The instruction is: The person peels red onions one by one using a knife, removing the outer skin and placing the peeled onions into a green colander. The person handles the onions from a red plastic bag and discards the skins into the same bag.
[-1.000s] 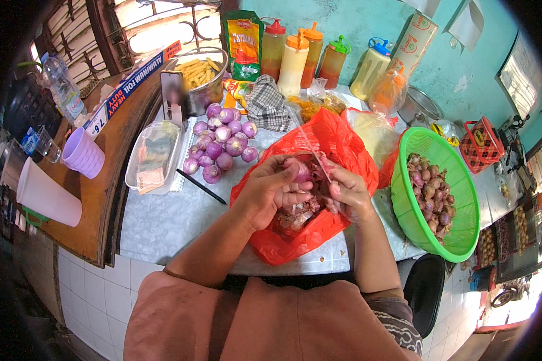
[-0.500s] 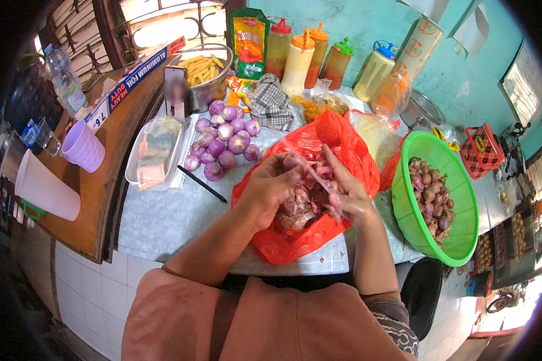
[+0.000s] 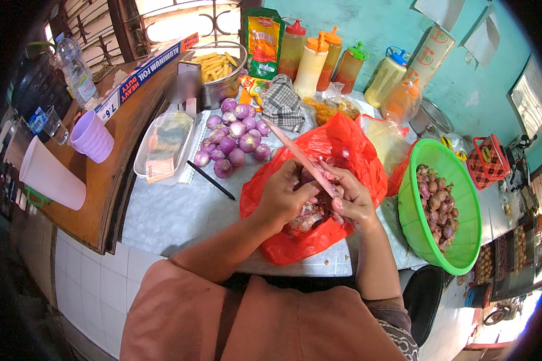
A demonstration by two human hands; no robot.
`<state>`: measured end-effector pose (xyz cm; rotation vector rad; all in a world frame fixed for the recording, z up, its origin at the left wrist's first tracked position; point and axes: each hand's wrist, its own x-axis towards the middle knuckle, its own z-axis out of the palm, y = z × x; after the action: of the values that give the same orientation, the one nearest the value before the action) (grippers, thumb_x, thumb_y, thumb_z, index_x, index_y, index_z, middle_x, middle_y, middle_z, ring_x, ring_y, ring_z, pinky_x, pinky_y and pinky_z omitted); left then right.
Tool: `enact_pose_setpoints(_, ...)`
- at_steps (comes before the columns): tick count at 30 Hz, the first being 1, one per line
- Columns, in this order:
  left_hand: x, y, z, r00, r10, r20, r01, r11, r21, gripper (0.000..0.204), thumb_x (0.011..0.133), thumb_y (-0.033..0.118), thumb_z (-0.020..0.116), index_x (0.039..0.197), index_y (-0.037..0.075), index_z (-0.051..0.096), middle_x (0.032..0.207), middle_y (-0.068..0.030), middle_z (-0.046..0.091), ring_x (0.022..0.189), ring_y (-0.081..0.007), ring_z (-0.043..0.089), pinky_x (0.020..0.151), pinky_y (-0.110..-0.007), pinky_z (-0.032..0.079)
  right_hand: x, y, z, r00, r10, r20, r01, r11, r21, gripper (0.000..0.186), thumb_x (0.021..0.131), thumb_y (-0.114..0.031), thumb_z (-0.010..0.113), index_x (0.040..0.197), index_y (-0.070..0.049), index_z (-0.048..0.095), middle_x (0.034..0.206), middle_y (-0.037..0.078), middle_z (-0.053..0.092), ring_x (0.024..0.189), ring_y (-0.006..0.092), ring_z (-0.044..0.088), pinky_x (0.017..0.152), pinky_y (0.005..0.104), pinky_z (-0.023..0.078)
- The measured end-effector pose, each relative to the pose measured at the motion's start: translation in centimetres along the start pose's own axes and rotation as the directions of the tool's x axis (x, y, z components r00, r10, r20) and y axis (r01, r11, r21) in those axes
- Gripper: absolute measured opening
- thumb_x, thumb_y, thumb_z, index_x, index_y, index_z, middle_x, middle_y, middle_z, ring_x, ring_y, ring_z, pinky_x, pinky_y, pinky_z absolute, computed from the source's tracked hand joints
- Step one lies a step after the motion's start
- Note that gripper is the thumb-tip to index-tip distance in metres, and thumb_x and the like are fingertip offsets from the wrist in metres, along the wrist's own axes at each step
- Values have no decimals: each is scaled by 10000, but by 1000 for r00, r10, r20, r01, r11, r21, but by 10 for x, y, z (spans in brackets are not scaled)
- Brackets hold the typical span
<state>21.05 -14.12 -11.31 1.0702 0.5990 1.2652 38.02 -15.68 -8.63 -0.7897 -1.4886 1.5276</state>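
Observation:
Over the open red plastic bag [image 3: 280, 243], my left hand [image 3: 285, 194] pinches a shallot [image 3: 307, 175], mostly covered by fingers. My right hand [image 3: 354, 201] is closed around a knife [image 3: 296, 150], its long blade slanting up and to the left across the shallot. Loose papery skins [image 3: 310, 218] lie in the bag beneath both hands. To the left is a heap of peeled purple shallots [image 3: 236, 136] on the table. A tilted green plastic basket [image 3: 408, 207] on the right holds unpeeled brown shallots [image 3: 438, 207].
Sauce bottles [image 3: 312, 67] line the back wall. Left of the heap are a clear container [image 3: 165, 144], a black pen [image 3: 214, 180] and a phone [image 3: 188, 84] before a metal bowl of yellow cut pieces [image 3: 217, 67]. Purple cups [image 3: 92, 137] stand on a wooden surface.
The knife blade has swung out and now points up-left, standing clear of my fingers. Both hands remain over the bag. The whole view has shifted slightly.

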Motion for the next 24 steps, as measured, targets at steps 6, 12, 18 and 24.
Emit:
enact_pose_setpoints(6, 3, -15, -2, 979, 205, 21, -205, 965, 164, 302, 798, 4, 571, 1080, -10, 464, 981, -89, 565, 830, -88, 563, 689, -220, 489, 2, 10, 8, 994, -89, -59, 92, 994, 52, 531, 802, -226, 616, 1239, -27, 391, 843, 43, 517, 494, 62, 385, 432, 186, 287)
enact_pose_setpoints(12, 3, 21, -3, 976, -217, 14, 215, 954, -208, 245, 819, 13, 564, 1052, 2, 490, 985, -72, 567, 804, -98, 578, 679, -233, 510, 1, 7, 4, 999, -27, -28, 31, 990, 136, 562, 807, -217, 611, 1270, -8, 373, 824, 42, 517, 474, 63, 375, 432, 184, 293)
enact_pose_setpoints(18, 2, 15, -6, 994, -98, 45, 102, 991, -92, 239, 814, -22, 553, 1044, 1, 492, 985, -65, 567, 808, -106, 582, 676, -232, 512, -1, 7, 4, 999, -37, -27, 38, 997, 62, 584, 809, -178, 611, 1304, -8, 352, 940, 62, 515, 511, 62, 397, 443, 183, 305)
enact_pose_setpoints(24, 1, 4, 0, 992, 120, 29, -118, 990, -72, 310, 787, -46, 556, 1081, -19, 463, 978, -73, 563, 865, -129, 571, 769, -258, 480, 1, 16, 12, 986, -122, -113, 134, 986, 98, 528, 793, -170, 635, 1236, -4, 400, 946, 71, 518, 564, 65, 419, 452, 191, 315)
